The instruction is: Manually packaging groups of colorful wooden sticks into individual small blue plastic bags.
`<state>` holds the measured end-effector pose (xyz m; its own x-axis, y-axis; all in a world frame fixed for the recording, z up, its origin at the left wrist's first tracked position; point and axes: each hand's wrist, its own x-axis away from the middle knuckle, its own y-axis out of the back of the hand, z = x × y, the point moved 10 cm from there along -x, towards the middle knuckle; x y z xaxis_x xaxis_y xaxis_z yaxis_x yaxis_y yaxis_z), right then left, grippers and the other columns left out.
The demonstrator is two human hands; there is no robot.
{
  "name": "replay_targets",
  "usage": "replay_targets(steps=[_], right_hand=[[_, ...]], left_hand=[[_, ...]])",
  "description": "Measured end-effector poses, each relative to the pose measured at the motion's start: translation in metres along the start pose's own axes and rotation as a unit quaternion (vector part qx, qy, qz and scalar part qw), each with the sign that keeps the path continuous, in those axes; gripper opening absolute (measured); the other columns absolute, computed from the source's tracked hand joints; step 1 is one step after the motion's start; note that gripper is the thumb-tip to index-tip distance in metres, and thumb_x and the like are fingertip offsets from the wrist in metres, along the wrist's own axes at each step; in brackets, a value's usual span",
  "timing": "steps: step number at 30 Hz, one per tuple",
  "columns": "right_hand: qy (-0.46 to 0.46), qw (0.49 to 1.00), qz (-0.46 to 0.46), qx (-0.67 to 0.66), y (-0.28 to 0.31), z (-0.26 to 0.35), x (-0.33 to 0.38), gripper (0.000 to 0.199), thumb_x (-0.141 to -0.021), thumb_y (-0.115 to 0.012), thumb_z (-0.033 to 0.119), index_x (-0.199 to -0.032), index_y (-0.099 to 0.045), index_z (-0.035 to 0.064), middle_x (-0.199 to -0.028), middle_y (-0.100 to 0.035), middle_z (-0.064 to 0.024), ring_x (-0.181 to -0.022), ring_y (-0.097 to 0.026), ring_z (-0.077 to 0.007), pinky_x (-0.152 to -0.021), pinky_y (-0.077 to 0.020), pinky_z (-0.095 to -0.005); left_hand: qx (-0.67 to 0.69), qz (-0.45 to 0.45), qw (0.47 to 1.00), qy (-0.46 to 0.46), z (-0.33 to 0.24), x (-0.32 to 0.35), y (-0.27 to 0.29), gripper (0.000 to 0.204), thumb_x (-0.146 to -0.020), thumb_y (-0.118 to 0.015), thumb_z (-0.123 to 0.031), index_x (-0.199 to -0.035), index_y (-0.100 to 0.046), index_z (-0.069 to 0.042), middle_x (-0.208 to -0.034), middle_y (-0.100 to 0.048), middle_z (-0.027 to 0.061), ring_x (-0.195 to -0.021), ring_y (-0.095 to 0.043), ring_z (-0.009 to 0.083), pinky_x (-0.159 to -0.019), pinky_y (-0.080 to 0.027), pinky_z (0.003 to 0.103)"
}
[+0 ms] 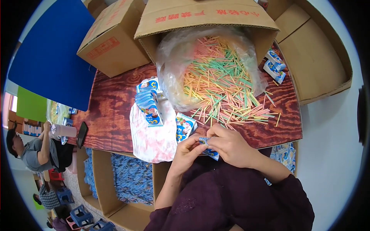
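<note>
Both my hands meet at the table's front edge on a small blue-and-white packet [211, 153]. My left hand [188, 152] pinches one side of its top. On the other side, the thumb and fingers of my right hand [236, 148] are closed on it; they partly hide the packet. Just beyond my left hand lies another blue-and-white packet [185, 127]. A stack of flat packets [149, 106] rests on a white cloth with pink stains [148, 138]. Thin pink, yellow and green sticks [231, 100] spill toward me from a clear plastic bag [173, 92].
An open cardboard box [208, 17] on its side holds the bag. Closed carton [115, 42] stands left, more packets [274, 67] right. Below the table, a box [104, 184] contains blue packets [133, 179]. Another person [36, 152] works at far left, near a dark phone [81, 134].
</note>
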<state>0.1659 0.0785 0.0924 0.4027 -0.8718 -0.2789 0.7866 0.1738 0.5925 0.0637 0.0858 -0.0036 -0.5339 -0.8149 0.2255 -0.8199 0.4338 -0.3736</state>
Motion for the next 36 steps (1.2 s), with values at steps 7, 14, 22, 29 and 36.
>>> replay_targets(steps=[7, 14, 22, 29, 36], right_hand=[[-0.128, 0.954, -0.131, -0.238, 0.03, -0.032, 0.011, 0.014, -0.087, -0.06, 0.001, -0.1, -0.064, -0.0005, -0.1, -0.059, -0.0063, -0.081, -0.058, -0.0134, -0.07, -0.0471, -0.0272], [-0.127, 0.974, -0.044, -0.183, 0.006, -0.036, 0.015, 0.009, -0.088, -0.059, 0.001, -0.094, -0.065, -0.0008, -0.089, -0.063, -0.0066, -0.081, -0.061, -0.0151, -0.07, -0.0468, -0.028], [-0.167, 0.952, -0.14, -0.217, 0.034, -0.06, 0.023, 0.008, -0.089, -0.059, 0.005, -0.093, -0.063, -0.0016, -0.082, -0.061, -0.0071, -0.073, -0.058, -0.0152, -0.067, -0.0453, -0.028], [-0.16, 0.958, -0.077, -0.226, 0.003, -0.049, 0.011, 0.008, -0.089, -0.059, 0.004, -0.094, -0.065, 0.0004, -0.085, -0.063, -0.0063, -0.076, -0.06, -0.0139, -0.067, -0.0469, -0.0268], [-0.157, 0.959, -0.053, -0.231, -0.009, -0.064, 0.021, 0.009, -0.09, -0.058, 0.003, -0.096, -0.065, 0.0007, -0.087, -0.066, -0.0066, -0.081, -0.063, -0.0137, -0.072, -0.0492, -0.0268]], left_hand=[[-0.003, -0.267, 0.947, -0.181, -0.049, 0.016, 0.103, 0.016, -0.096, -0.05, -0.006, -0.108, -0.06, 0.0, -0.097, -0.066, 0.0063, -0.086, -0.061, 0.0121, -0.079, -0.047, 0.027], [-0.457, -0.47, 0.703, -0.276, -0.089, 0.002, 0.172, 0.027, -0.096, -0.05, -0.012, -0.117, -0.053, 0.005, -0.143, -0.034, 0.0186, -0.128, -0.039, 0.0305, -0.104, -0.034, 0.038], [-0.574, -0.295, 0.718, -0.261, -0.073, 0.011, 0.081, 0.02, -0.082, -0.067, -0.008, -0.1, -0.06, -0.002, -0.111, -0.059, 0.0137, -0.109, -0.052, 0.0307, -0.095, -0.036, 0.041], [-0.627, -0.272, 0.702, -0.201, -0.04, -0.004, 0.044, 0.021, -0.079, -0.071, -0.013, -0.093, -0.058, -0.004, -0.09, -0.056, 0.0119, -0.091, -0.052, 0.0314, -0.083, -0.036, 0.043], [-0.608, -0.27, 0.689, -0.289, -0.04, 0.005, 0.043, 0.004, -0.083, -0.063, -0.004, -0.086, -0.062, -0.002, -0.078, -0.056, 0.0141, -0.078, -0.053, 0.0344, -0.077, -0.042, 0.041]])
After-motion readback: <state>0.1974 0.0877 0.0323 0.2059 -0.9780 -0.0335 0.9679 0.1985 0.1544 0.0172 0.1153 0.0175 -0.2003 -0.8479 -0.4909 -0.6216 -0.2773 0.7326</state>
